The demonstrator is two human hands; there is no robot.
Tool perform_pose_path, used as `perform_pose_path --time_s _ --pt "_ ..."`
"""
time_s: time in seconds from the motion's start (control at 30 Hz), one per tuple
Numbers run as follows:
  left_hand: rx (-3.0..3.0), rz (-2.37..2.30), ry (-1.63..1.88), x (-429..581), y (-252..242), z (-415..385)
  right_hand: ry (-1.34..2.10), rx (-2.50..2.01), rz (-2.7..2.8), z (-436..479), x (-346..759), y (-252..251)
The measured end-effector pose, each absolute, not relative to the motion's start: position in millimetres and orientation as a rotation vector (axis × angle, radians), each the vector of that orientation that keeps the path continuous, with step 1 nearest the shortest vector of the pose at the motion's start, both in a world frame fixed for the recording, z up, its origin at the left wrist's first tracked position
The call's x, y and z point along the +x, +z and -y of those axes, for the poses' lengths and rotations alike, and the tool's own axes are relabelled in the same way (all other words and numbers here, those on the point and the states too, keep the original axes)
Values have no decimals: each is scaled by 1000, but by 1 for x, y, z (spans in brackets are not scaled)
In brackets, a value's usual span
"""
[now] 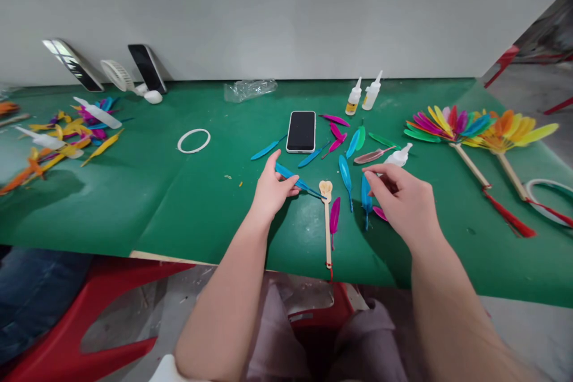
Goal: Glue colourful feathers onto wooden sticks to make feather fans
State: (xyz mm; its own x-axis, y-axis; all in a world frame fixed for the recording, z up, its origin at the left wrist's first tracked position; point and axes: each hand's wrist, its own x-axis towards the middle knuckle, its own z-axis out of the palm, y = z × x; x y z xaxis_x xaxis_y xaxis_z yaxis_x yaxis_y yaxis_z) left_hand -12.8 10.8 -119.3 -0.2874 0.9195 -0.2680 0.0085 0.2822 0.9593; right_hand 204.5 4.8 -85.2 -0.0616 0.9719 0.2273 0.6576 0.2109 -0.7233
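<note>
My left hand [272, 191] pinches a blue feather [293, 175] between thumb and fingers, its quill pointing right over the broad head of a wooden fan handle [327, 224]. That handle lies upright in view near the table's front edge, a red cord at its lower end. Beside it rests a magenta feather [335, 215]. My right hand [405, 200] hovers to the right, thumb and forefinger pressed together; what they hold, if anything, is too small to make out. Near its fingertips lie a blue feather [366, 194], a pinkish-brown feather [369, 156] and a white glue bottle [400, 156], partly hidden.
A phone [301, 131] lies on the green table [215, 203]. Two glue bottles [353, 98] stand behind. Feather fans [468, 161] with red tassels are at right. Left are a white ring [194, 141], a feather pile [71, 134], a small fan [119, 76] and leaning phones [147, 68].
</note>
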Motion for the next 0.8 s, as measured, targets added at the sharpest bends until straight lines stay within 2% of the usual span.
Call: perform_pose_path --time_s 0.2,0.53,0.8 --pt "893 -1565 1182 -13 -122 -11 571 -1520 1936 -5 202 -90" --pt "932 -1586 1179 -15 -127 -11 586 -1480 2473 -3 179 -104" --pt "984 -1600 1179 -18 -131 -11 583 -1477 2541 -5 172 -111"
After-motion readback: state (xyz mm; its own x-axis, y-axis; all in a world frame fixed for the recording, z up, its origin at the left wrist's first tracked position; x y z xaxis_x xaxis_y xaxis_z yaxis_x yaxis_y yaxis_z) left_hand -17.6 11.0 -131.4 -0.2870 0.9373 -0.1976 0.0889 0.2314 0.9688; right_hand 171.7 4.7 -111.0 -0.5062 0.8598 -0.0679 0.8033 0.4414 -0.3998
